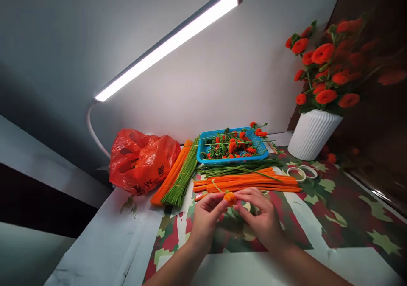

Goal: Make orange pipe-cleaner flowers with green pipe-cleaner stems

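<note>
Between my two hands is a small orange pipe-cleaner flower point(229, 198) with a thin green stem that sticks up to the left. My left hand point(208, 216) pinches it from the left with thumb and fingers. From the right, my right hand point(261, 216) has its fingertips at the flower's edge, the thumb below and the fingers bent over. Just beyond the hands lies a row of orange pipe cleaners point(251, 183), and behind it are loose green pipe cleaners point(235, 168).
A blue basket point(201, 153) holds several finished red-orange flowers. Left of it lie bundled orange point(173, 173) and green pipe cleaners point(182, 180), beside a red plastic bag point(143, 158). Tape rolls point(296, 174) and a white vase point(313, 135) of flowers stand right. A lamp point(171, 40) hangs overhead.
</note>
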Tool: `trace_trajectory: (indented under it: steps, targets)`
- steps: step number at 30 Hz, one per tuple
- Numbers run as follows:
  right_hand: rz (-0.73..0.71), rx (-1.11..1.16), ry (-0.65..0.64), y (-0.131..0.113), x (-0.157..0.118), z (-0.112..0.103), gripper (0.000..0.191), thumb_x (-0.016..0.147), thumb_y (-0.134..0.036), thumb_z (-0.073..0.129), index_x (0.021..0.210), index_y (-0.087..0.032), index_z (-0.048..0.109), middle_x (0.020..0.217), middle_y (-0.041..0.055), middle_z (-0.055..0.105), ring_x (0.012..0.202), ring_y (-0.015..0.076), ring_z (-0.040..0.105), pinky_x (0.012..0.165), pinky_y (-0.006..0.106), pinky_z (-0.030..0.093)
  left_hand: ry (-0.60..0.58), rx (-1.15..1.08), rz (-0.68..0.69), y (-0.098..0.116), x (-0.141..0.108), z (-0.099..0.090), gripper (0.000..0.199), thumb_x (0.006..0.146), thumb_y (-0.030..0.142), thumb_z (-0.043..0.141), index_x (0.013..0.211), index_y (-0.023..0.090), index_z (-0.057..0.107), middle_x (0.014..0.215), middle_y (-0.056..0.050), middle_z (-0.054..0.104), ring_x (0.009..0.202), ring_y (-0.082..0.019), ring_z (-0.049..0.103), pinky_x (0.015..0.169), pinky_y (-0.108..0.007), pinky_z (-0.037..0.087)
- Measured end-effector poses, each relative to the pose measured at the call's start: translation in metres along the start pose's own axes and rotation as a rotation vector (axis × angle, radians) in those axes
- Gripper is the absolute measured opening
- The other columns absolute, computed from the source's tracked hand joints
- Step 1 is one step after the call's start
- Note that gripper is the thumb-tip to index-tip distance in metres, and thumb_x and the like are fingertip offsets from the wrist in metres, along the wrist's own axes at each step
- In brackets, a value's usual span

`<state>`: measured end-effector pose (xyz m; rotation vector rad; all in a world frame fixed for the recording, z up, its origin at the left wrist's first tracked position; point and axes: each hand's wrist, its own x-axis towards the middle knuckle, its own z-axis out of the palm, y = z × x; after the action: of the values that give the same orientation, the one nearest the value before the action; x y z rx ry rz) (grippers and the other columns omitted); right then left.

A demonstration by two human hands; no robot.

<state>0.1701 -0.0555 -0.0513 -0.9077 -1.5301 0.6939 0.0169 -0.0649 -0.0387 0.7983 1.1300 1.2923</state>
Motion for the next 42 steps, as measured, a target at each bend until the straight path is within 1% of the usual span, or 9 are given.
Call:
trace_trajectory:
  steps: [4, 13, 16, 18, 21, 24, 26, 31, 42]
  targets:
    - [0.182, 0.175, 0.027, 0.008, -0.002, 0.003, 0.007, 0.075, -0.033, 0.072, 0.075, -0.027, 0.073, 0.084, 0.0052, 0.07, 0.083, 0.0231, 0.065, 0.073, 0.036, 0.053, -0.015, 0.064, 0.098, 0.006, -0.004, 0.004, 0.023, 0.055, 0.029, 0.085, 0.071, 0.017, 0.076, 0.077, -0.007, 0.075, 0.075, -0.022, 0.068, 0.074, -0.031, 0.052]
    - [0.223, 0.275, -0.084, 0.008, 0.004, -0.001, 0.021, 0.073, -0.04, 0.071, 0.061, -0.023, 0.067, 0.076, 0.005, 0.064, 0.074, 0.0209, 0.064, 0.068, 0.03, 0.054, -0.078, 0.104, 0.162, 0.0, -0.004, 0.002, 0.023, 0.053, 0.036, 0.085, 0.06, 0.018, 0.074, 0.062, -0.006, 0.071, 0.059, -0.02, 0.064, 0.062, -0.032, 0.051]
    - [0.243, 0.254, -0.107, 0.007, 0.003, 0.0, 0.023, 0.074, -0.045, 0.069, 0.067, -0.024, 0.07, 0.086, 0.0072, 0.068, 0.086, 0.0237, 0.065, 0.076, 0.032, 0.054, -0.08, 0.179, 0.208, 0.016, 0.001, -0.005, 0.025, 0.059, 0.037, 0.082, 0.069, 0.016, 0.074, 0.068, -0.008, 0.072, 0.064, -0.021, 0.066, 0.063, -0.031, 0.052]
    - [0.284, 0.224, -0.112, 0.007, 0.001, -0.001, 0.026, 0.076, -0.049, 0.065, 0.083, -0.025, 0.072, 0.1, 0.0083, 0.068, 0.095, 0.0254, 0.064, 0.082, 0.033, 0.053, 0.044, 0.202, 0.376, 0.042, 0.011, -0.019, 0.024, 0.066, 0.035, 0.078, 0.08, 0.016, 0.072, 0.079, -0.008, 0.073, 0.077, -0.022, 0.067, 0.072, -0.032, 0.053]
    - [0.381, 0.191, -0.135, 0.005, -0.001, -0.005, 0.037, 0.08, -0.053, 0.058, 0.102, -0.026, 0.07, 0.11, 0.0089, 0.066, 0.097, 0.0255, 0.064, 0.081, 0.032, 0.054, 0.479, 0.167, 0.812, 0.094, 0.037, -0.059, 0.027, 0.073, 0.038, 0.07, 0.092, 0.019, 0.064, 0.09, -0.005, 0.068, 0.086, -0.018, 0.065, 0.082, -0.03, 0.051]
    - [0.417, 0.195, -0.09, 0.002, 0.002, -0.008, 0.04, 0.078, -0.054, 0.058, 0.099, -0.023, 0.071, 0.109, 0.0097, 0.067, 0.101, 0.0267, 0.063, 0.083, 0.031, 0.053, 0.708, 0.532, 0.989, 0.133, 0.067, -0.114, 0.027, 0.075, 0.037, 0.064, 0.094, 0.019, 0.058, 0.097, -0.005, 0.062, 0.092, -0.018, 0.062, 0.084, -0.031, 0.05]
    - [0.409, 0.206, -0.046, 0.0, 0.004, -0.009, 0.039, 0.076, -0.054, 0.061, 0.095, -0.022, 0.072, 0.106, 0.0098, 0.069, 0.1, 0.0272, 0.063, 0.083, 0.03, 0.054, 0.731, 0.926, 0.848, 0.144, 0.081, -0.149, 0.026, 0.073, 0.036, 0.062, 0.092, 0.02, 0.055, 0.095, -0.005, 0.061, 0.085, -0.017, 0.063, 0.074, -0.029, 0.052]
    - [0.388, 0.194, -0.038, -0.002, 0.006, -0.008, 0.036, 0.073, -0.052, 0.062, 0.09, -0.022, 0.073, 0.1, 0.0092, 0.07, 0.094, 0.0264, 0.066, 0.077, 0.028, 0.056, 0.725, 1.1, 0.687, 0.147, 0.095, -0.198, 0.022, 0.059, 0.023, 0.065, 0.073, 0.022, 0.048, 0.071, 0.001, 0.061, 0.069, -0.018, 0.063, 0.068, -0.03, 0.05]
    - [0.335, 0.125, -0.053, 0.0, 0.007, -0.008, 0.029, 0.073, -0.046, 0.062, 0.084, -0.023, 0.074, 0.098, 0.0082, 0.071, 0.096, 0.0261, 0.065, 0.08, 0.027, 0.054, 0.702, 1.233, 0.585, 0.166, 0.116, -0.206, 0.014, 0.059, 0.02, 0.062, 0.059, 0.022, 0.048, 0.066, 0.001, 0.064, 0.068, -0.018, 0.062, 0.068, -0.026, 0.045]
